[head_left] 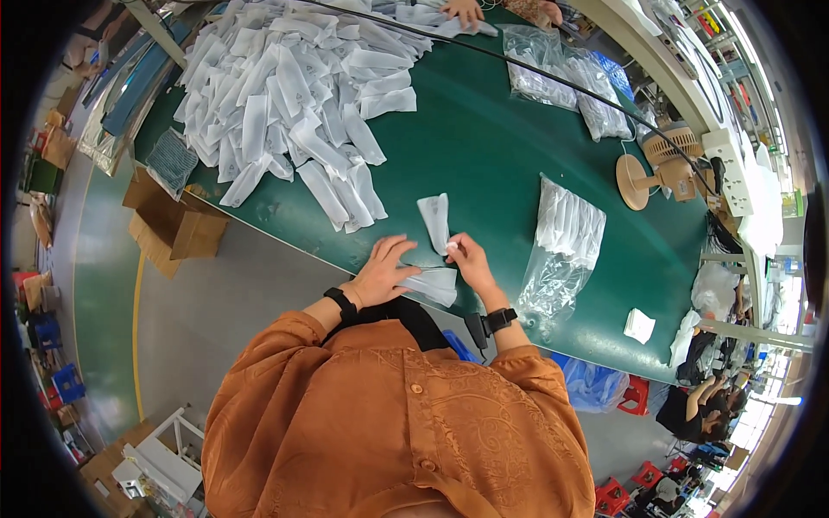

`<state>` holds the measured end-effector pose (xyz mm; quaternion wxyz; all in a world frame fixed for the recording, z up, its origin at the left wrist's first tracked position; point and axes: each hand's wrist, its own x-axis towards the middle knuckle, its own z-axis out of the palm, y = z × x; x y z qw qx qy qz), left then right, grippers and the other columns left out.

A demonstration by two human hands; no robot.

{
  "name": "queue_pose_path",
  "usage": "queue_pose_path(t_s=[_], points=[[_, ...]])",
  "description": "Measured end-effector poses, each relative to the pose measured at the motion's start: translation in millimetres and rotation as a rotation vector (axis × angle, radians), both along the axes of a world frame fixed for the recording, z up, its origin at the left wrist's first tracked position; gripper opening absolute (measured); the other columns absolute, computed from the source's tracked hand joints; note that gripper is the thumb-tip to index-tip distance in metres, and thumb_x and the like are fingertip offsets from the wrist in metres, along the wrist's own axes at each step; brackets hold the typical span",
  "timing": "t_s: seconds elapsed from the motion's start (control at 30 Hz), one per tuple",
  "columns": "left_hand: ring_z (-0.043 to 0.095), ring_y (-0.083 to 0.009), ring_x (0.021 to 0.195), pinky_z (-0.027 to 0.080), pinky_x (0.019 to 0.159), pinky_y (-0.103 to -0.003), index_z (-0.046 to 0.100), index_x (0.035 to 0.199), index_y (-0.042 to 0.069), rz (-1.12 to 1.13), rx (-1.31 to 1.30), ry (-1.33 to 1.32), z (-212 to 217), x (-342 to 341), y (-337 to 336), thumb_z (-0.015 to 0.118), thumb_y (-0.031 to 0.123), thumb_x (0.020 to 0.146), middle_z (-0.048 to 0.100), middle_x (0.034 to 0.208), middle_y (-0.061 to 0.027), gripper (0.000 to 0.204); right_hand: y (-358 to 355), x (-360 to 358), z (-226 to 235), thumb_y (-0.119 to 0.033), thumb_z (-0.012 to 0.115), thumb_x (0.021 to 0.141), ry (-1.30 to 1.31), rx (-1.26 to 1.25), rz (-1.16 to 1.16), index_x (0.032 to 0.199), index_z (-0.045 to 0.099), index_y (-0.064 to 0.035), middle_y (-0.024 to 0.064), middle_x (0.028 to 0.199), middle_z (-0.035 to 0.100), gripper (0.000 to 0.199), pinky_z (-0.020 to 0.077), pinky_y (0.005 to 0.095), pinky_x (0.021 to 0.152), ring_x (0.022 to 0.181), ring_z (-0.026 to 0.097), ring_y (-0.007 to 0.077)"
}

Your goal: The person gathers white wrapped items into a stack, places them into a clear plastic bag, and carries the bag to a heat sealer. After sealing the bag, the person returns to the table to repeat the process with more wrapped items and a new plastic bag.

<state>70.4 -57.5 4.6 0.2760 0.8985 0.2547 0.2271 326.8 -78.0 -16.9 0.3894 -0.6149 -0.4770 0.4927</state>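
The right hand (469, 259) pinches the lower end of a narrow white sleeve-like packet (434, 221) between thumb and fingertips; the packet stretches away toward twelve o'clock on the green table (484, 147). The left hand (382, 272) lies flat, fingers spread, pressing a second white packet (432, 285) that sits at the table's near edge, just at three o'clock of that hand and touching it. Both wrists wear dark bands. At three o'clock of the hands lies a clear plastic bag (561, 250) partly filled with white packets. Out toward eleven o'clock sprawls a large heap of loose white packets (294, 95). At one o'clock stands a small beige desk fan (661, 164), with more filled clear bags (561, 78) beyond it. A cardboard box (173, 226) sits below the table edge at nine o'clock.
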Motion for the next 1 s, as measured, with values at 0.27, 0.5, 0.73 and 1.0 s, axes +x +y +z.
queue_pose_path(t_s=[0.27,0.5,0.73,1.0], points=[[0.037,-0.0392,0.127,0.036,0.105,-0.052,0.064,0.111,0.012,-0.056,0.095,0.085,21.4,9.6,35.4,0.083,0.020,0.064,0.045,0.132,-0.0139,0.052,-6.3,8.5,22.4,0.005,0.058,0.082,-0.431,0.458,0.394,0.094,0.060,-0.0033,0.0114,0.091,0.058,0.015,0.0489,0.0328,0.067,0.075,0.061,0.0236],[0.038,-0.0353,0.127,0.040,0.104,-0.044,0.060,0.120,0.012,-0.159,-0.101,0.008,-15.9,10.6,26.5,0.081,0.017,0.068,0.046,0.132,-0.0135,0.056,-30.1,18.9,21.8,0.002,0.059,0.081,-0.512,0.227,-0.092,0.096,0.062,-0.0040,0.0133,0.092,0.057,0.016,0.0497,0.0379,0.067,0.076,0.060,0.0307],[0.040,-0.0355,0.124,0.039,0.104,-0.044,0.052,0.129,0.008,-0.083,-0.163,-0.031,-7.3,8.9,15.7,0.080,0.015,0.069,0.047,0.129,-0.0134,0.067,-36.9,3.7,7.7,-0.006,0.064,0.085,-0.411,0.294,0.248,0.102,0.067,-0.0041,0.0116,0.101,0.061,0.018,0.0513,0.0324,0.064,0.077,0.063,0.0256],[0.041,-0.0351,0.121,0.037,0.105,-0.044,0.050,0.129,0.004,-0.001,-0.124,-0.026,-8.3,-6.1,-10.0,0.080,0.016,0.068,0.047,0.127,-0.0145,0.069,70.7,-88.2,74.9,-0.004,0.061,0.079,-0.649,0.644,0.556,0.108,0.066,-0.0077,0.0091,0.117,0.060,0.030,0.0487,0.0395,0.088,0.107,0.057,0.0311]])
